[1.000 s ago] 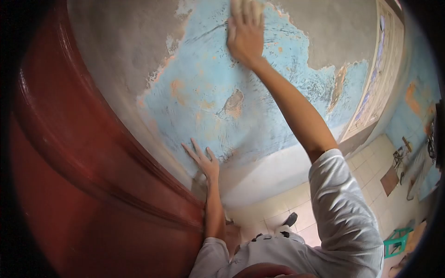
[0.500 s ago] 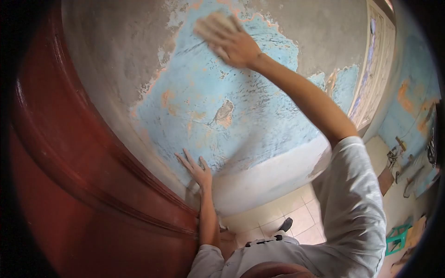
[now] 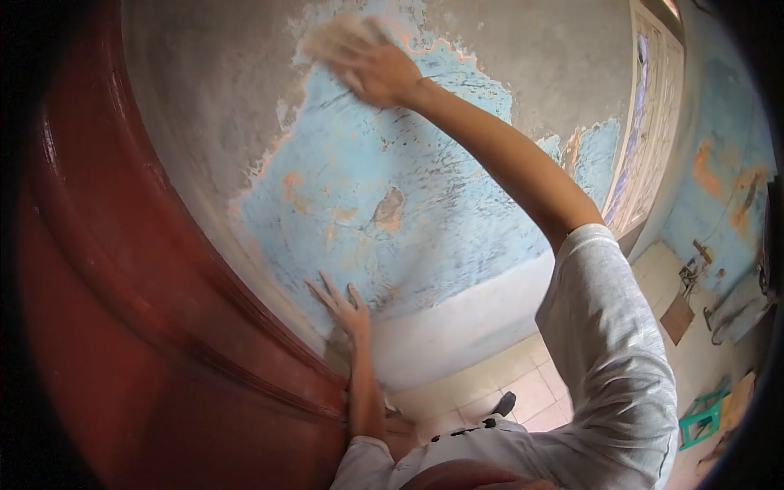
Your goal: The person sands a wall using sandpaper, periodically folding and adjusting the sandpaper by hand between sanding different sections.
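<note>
My right hand (image 3: 377,72) presses high on the wall (image 3: 351,155), over the upper edge of its worn blue paint. Motion smears the fingers; a pale tan, flat-looking thing (image 3: 331,41) shows at them, too blurred to name. Lower down, my left hand (image 3: 349,312) lies against the blue paint with fingers spread, holding nothing. Dark scuffs and orange flecks mark the blue patch, and a grey chipped spot (image 3: 389,208) sits near its middle. Bare grey plaster (image 3: 563,57) surrounds its upper part.
A dark red glossy wooden panel (image 3: 131,327) stands close on my left. At right is a window frame with a grille (image 3: 649,122). Below are floor tiles (image 3: 527,396), my dark-clad foot (image 3: 504,403) and a green plastic stool (image 3: 704,420).
My right hand has swept left along the upper wall with the pale thing. My left hand stays on the same part of the wall. The view has shifted slightly.
</note>
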The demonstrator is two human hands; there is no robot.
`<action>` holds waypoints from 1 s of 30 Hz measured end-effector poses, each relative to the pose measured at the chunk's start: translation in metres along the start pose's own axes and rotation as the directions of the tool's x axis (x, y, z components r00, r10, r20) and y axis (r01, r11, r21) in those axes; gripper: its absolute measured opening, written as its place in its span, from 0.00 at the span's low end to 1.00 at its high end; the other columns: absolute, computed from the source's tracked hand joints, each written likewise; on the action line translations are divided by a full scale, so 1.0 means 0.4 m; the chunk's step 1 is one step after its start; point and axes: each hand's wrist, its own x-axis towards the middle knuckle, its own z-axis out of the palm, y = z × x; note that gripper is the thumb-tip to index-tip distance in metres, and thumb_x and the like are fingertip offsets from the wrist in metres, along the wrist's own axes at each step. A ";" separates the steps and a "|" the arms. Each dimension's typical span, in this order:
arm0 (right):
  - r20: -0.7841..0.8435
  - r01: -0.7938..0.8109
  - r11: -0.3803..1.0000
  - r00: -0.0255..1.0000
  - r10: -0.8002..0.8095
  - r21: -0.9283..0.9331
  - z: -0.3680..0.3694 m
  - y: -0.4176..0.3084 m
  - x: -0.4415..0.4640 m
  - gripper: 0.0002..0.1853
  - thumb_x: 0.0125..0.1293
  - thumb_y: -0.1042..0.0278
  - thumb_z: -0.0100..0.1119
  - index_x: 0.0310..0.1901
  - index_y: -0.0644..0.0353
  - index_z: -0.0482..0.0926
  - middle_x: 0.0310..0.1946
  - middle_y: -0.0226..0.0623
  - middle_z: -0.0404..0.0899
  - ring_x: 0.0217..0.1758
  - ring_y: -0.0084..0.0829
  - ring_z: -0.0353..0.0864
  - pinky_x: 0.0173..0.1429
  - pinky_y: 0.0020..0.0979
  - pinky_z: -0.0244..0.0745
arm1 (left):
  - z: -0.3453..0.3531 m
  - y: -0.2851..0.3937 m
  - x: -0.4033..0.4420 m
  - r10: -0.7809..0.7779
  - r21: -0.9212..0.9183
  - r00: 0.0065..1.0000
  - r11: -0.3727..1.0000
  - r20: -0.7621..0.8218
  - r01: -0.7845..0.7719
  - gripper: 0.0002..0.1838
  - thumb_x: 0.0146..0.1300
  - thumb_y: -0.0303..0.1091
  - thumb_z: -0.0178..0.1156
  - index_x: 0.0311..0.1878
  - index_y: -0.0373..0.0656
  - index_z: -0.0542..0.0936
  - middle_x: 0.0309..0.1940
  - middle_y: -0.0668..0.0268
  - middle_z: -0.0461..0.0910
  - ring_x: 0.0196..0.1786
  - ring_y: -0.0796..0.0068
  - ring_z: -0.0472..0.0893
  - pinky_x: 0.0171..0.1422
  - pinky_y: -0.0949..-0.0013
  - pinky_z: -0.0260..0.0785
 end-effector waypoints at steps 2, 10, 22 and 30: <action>-0.043 0.249 0.958 0.969 -0.245 0.140 -0.016 -0.016 0.008 0.28 0.86 0.52 0.36 0.84 0.38 0.63 0.89 0.31 0.51 0.91 0.35 0.47 0.89 0.69 0.30 | -0.004 0.001 0.002 0.010 -0.023 1.000 1.000 -0.018 -0.011 0.39 0.80 0.38 0.56 0.88 0.41 0.53 0.89 0.41 0.35 0.88 0.33 0.43 0.89 0.37 0.46; -0.223 -0.263 0.957 0.932 0.285 0.122 0.002 -0.060 -0.015 0.28 0.87 0.53 0.32 0.84 0.35 0.61 0.89 0.27 0.51 0.91 0.38 0.47 0.90 0.65 0.34 | -0.006 -0.006 -0.008 0.030 -0.033 0.999 0.999 -0.015 -0.030 0.40 0.78 0.35 0.57 0.88 0.41 0.54 0.88 0.40 0.37 0.88 0.32 0.45 0.89 0.37 0.45; -0.028 -0.180 0.982 0.983 0.181 0.055 -0.038 -0.011 -0.225 0.30 0.87 0.53 0.29 0.86 0.39 0.55 0.90 0.33 0.45 0.93 0.38 0.39 0.89 0.69 0.29 | -0.002 -0.003 -0.014 -0.003 -0.033 1.000 0.999 0.000 0.003 0.42 0.77 0.32 0.57 0.88 0.42 0.51 0.89 0.42 0.35 0.88 0.32 0.44 0.89 0.36 0.44; 0.220 0.033 0.998 0.975 -0.046 0.062 -0.051 0.023 -0.234 0.30 0.87 0.51 0.28 0.86 0.38 0.57 0.90 0.32 0.47 0.92 0.34 0.42 0.90 0.65 0.31 | 0.006 -0.026 -0.018 0.057 -0.002 0.998 0.998 -0.021 -0.057 0.41 0.78 0.35 0.56 0.88 0.42 0.52 0.89 0.41 0.37 0.88 0.31 0.44 0.89 0.36 0.45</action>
